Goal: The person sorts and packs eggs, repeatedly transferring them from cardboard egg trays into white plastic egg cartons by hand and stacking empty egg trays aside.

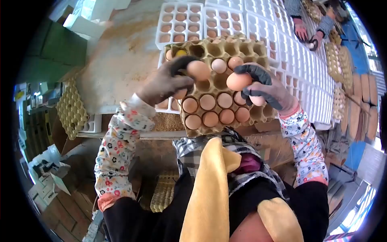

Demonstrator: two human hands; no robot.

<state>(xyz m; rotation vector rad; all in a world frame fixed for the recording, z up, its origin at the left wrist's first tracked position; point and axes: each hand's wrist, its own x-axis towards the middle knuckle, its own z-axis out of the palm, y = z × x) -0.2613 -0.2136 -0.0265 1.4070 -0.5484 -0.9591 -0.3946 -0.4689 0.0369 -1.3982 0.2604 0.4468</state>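
Note:
A brown pulp egg tray (256, 51) lies in front of me, partly filled with eggs. My left hand (168, 84), in a grey-black glove, is closed over the tray's left side around a brown egg (198, 71). Another egg (180, 94) shows beneath its fingers; whether it is held I cannot tell. Over the tray's right side, my right hand (271, 89), also gloved, grips a brown egg (238, 82) and a second egg (257, 100). A paler egg (219, 65) sits in a cup between the hands. Several eggs fill the near rows, and something yellow (181, 53) shows at the far left corner.
White egg trays (180, 8) with eggs stand behind the pulp tray, and more white trays (296, 72) extend right. A co-worker's hands (308, 34) are at the far right. An egg tray (71, 109) leans at the left near a green box (64, 46).

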